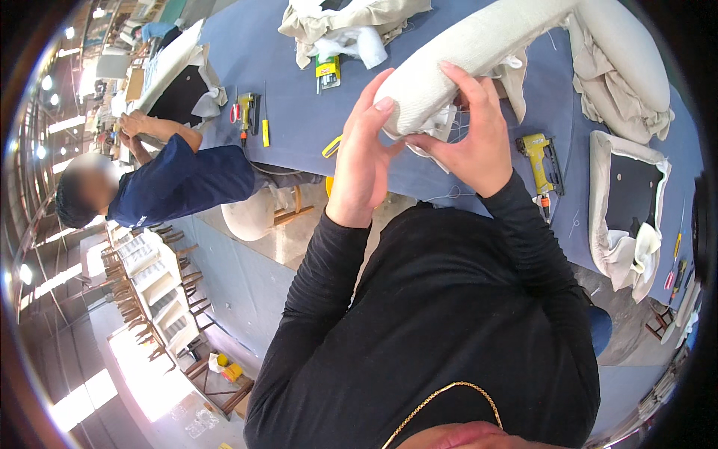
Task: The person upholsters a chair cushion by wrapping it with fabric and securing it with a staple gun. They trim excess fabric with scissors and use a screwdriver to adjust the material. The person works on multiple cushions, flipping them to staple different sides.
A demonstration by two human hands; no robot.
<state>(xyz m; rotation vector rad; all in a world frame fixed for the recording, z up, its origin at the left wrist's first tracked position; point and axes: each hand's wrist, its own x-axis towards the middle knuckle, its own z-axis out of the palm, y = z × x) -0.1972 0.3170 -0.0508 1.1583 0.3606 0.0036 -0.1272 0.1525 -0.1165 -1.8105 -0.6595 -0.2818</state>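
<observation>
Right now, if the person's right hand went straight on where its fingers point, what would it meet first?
The beige padded piece: the right hand appears to touch it, though exact depth is unclear.

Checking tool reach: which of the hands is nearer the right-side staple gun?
Right. The right hand is just left of the staple gun, not touching it; the left hand is farther left.

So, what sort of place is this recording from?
Most likely a furniture upholstery workshop: the left hand and right hand are on a pale fabric-covered padded piece, another with a black panel lies on the blue table, and a yellow staple-gun-like tool rests nearby.
</observation>
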